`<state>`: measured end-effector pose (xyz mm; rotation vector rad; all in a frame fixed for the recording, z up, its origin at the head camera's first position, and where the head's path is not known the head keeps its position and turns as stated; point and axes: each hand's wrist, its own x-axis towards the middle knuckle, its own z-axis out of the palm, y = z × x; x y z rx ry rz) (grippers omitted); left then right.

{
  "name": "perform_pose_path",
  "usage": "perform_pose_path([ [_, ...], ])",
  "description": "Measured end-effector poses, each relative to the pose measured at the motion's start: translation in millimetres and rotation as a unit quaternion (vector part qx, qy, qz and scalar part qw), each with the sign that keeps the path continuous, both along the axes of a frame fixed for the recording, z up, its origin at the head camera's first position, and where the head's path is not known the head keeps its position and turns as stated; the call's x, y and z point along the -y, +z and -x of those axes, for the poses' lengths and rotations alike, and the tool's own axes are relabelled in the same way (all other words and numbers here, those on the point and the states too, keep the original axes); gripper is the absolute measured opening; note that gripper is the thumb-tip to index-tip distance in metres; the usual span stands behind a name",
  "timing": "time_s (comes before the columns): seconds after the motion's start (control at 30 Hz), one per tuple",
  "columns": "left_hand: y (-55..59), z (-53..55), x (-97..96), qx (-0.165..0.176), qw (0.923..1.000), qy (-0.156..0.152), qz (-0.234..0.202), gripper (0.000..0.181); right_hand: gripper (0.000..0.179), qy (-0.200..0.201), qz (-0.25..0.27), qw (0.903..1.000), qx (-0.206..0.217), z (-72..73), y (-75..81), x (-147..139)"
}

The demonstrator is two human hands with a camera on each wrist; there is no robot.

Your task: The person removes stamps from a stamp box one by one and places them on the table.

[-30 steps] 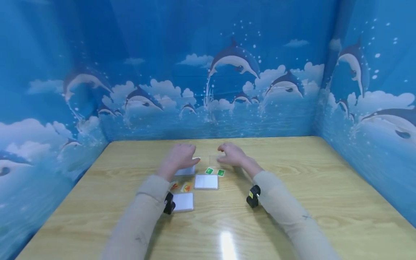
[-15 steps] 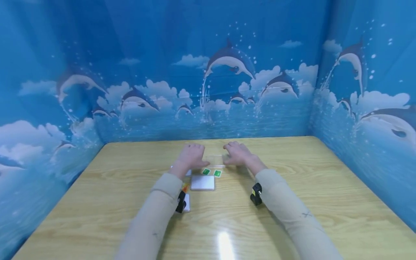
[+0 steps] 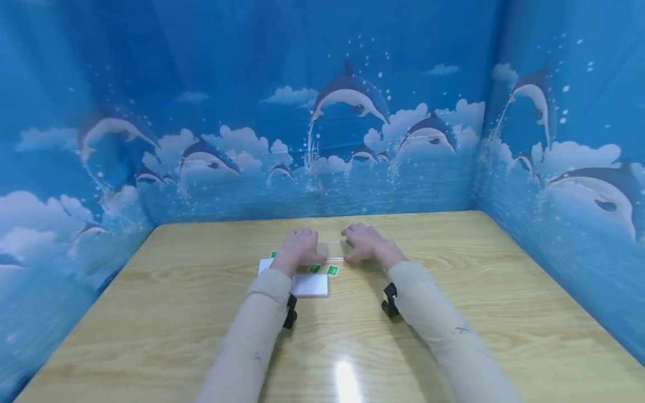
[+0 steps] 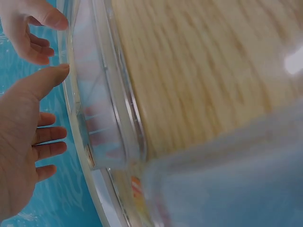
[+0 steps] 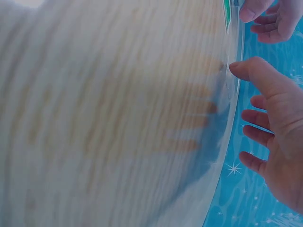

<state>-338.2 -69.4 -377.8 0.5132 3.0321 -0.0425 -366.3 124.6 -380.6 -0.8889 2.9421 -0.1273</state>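
My left hand [image 3: 300, 246] and right hand [image 3: 364, 242] lie at either end of a flat, clear rectangular piece [image 3: 333, 252] that looks like see-through plastic. Both thumbs point inward, tips right at its near edge in the head view. The fingers of the left hand [image 4: 19, 137] are spread and loosely extended. Relaxed, parted fingers also show on the right hand [image 5: 284, 123]. Just in front lie small green-and-white cards, one near the left thumb [image 3: 314, 268] and another green card [image 3: 332, 271]. A white flat case [image 3: 311, 286] sits nearer to me.
Another white case [image 3: 264, 264] and a green card [image 3: 274, 254] peek out left of the left hand. A bit of orange and yellow card [image 4: 137, 189] shows in the left wrist view. A dolphin-print curtain [image 3: 322, 112] stands behind the wooden table [image 3: 453, 291].
My left hand has moved right to the clear piece's left end, its forearm now covering the nearest white case and the orange cards. The right hand stays at the other end. The view has shifted slightly.
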Motion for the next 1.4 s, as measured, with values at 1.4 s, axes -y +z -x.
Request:
perform_pose_path([
  [1.4,-0.3,3.1,-5.0,-0.038,0.9983,-0.027,0.034,0.066,0.070,0.073,0.002,0.9944,-0.076,-2.2,2.1,7],
])
